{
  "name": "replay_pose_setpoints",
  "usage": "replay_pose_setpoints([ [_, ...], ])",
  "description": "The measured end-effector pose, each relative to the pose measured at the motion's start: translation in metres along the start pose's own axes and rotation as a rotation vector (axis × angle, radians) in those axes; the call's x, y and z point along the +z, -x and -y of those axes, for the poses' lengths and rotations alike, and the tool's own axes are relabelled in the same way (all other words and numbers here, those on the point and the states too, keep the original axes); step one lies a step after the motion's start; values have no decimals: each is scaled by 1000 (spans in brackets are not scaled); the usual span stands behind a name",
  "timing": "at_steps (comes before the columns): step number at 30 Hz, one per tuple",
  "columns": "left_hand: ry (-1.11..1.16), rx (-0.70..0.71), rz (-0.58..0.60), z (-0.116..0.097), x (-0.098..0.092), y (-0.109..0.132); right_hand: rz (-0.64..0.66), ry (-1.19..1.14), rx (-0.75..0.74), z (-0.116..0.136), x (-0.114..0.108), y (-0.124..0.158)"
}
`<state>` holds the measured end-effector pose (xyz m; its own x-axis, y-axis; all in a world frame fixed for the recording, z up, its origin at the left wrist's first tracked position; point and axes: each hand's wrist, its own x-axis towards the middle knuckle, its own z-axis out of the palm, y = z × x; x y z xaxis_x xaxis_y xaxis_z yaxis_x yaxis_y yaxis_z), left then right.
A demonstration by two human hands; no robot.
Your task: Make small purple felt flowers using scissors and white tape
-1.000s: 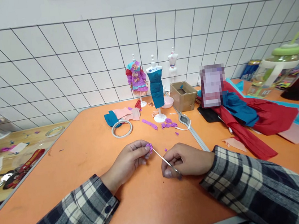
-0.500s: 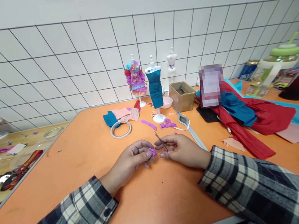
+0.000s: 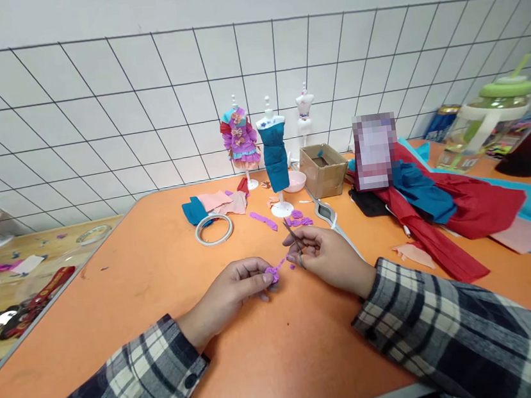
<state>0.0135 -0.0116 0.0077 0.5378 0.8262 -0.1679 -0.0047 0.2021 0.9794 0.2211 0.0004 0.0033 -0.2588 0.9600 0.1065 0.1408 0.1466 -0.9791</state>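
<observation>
Between the thumb and fingers of my left hand is a small crumpled purple paper piece. A thin purple strip stretches from it to the fingertips of my right hand, which look closed on its end. That same hand holds a pair of small scissors, blades pointing up and away, with a handle loop at the fingers. A tiny purple scrap shows just below the right fingertips. Beyond the hands lie purple paper bows and a flat purple strip.
A mini mannequin in a teal dress stands ahead, near a dressed one and a bare one. A tape roll, tweezers, a cardboard box and red paper lie around.
My right hand has moved right and slightly up with the scissors. The thin purple strip now shows drawn out between the hands. My left hand has shifted slightly down.
</observation>
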Motion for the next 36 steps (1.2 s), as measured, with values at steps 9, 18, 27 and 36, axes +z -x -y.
replay_pose_setpoints([
  [9,46,-11,-123,-7,-5,0,165,52,56,8,-6,4],
  [18,-46,51,-115,-4,-7,-3,680,84,200,4,-3,15],
  [27,-96,67,-133,-5,-4,-2,707,125,205,1,-1,15],
  [36,-167,71,-131,-6,-1,-1,683,166,207,4,-1,16],
])
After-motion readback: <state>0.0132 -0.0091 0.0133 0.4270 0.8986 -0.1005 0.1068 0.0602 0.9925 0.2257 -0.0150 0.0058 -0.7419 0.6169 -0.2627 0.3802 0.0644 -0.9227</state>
